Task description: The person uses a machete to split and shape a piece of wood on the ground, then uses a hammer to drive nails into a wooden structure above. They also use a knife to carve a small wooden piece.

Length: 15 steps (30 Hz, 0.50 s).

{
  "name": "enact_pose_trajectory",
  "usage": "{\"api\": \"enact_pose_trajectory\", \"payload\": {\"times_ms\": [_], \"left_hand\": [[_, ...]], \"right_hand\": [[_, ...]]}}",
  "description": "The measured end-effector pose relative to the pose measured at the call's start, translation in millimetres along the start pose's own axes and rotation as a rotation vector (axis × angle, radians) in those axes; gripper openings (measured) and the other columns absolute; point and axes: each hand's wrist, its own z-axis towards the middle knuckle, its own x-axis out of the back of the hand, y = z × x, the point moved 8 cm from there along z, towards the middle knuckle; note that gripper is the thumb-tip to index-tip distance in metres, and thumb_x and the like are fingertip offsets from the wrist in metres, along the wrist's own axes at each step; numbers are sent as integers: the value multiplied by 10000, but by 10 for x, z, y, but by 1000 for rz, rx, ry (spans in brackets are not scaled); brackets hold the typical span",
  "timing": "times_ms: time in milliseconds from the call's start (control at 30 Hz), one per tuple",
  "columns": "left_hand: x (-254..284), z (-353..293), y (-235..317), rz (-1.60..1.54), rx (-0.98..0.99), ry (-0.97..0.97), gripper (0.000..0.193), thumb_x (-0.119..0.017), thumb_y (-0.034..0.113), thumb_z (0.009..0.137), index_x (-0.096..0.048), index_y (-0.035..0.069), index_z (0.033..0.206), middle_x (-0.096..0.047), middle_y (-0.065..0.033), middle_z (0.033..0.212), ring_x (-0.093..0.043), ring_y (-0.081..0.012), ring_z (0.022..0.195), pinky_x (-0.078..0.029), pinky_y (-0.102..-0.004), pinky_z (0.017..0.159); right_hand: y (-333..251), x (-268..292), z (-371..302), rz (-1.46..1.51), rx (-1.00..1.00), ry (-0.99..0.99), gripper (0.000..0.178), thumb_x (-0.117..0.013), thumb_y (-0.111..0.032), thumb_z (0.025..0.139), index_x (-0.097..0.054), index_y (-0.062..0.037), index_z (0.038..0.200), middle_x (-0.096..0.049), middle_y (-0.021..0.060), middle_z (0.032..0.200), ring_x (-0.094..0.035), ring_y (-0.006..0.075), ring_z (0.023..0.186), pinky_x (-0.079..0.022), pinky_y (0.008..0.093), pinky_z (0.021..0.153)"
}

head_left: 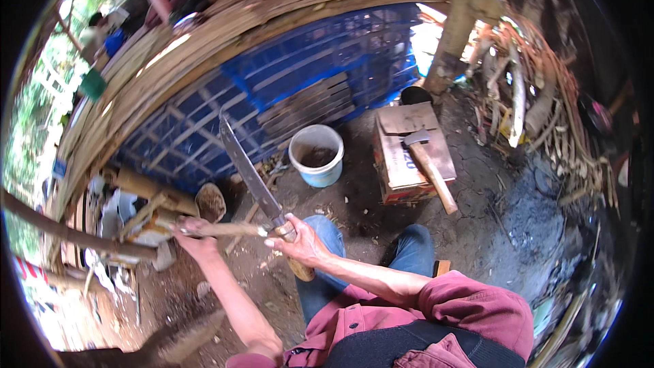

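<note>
My right hand (305,247) is closed round the wooden handle of a machete (249,172). Its long dark blade points up and to the left, away from me. In my left hand (199,240) is one end of a pale wooden stick (235,230), which lies roughly level. The stick's other end meets the machete near the base of the blade; whether they touch I cannot tell. Beyond my knees, a hatchet (430,172) with a wooden handle rests on a cardboard box (402,123).
A white bucket (319,176) with dark contents stands on the dirt floor. Behind it runs a blue sheet with bamboo slats (184,143) under a wooden counter (272,13). Firewood (518,88) is piled at the far right, above grey ash (528,225). A pole (82,225) crosses at left.
</note>
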Motion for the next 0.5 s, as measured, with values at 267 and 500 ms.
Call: {"api": "enact_pose_trajectory", "payload": {"times_ms": [267, 500], "left_hand": [[511, -161, -894, 46, 145, 55, 204, -564, 233, 901, -531, 62, 795, -553, -7, 686, -564, -126, 648, -521, -310, 802], [764, -975, -1256, 795, 259, 38, 282, -588, 318, 908, -552, 49, 834, -589, -56, 754, -605, -170, 713, -541, -327, 749]], "right_hand": [[-191, 693, -275, -113, 75, 389, 510, -704, -355, 771, -510, -21, 1104, -624, 172, 768, -641, 344, 704, -488, 400, 649], [218, 1072, -178, -101, 20, 384, 607, -716, -315, 720, -520, 53, 1161, -562, 226, 1108, -564, 345, 1037, -457, 375, 889]]}}
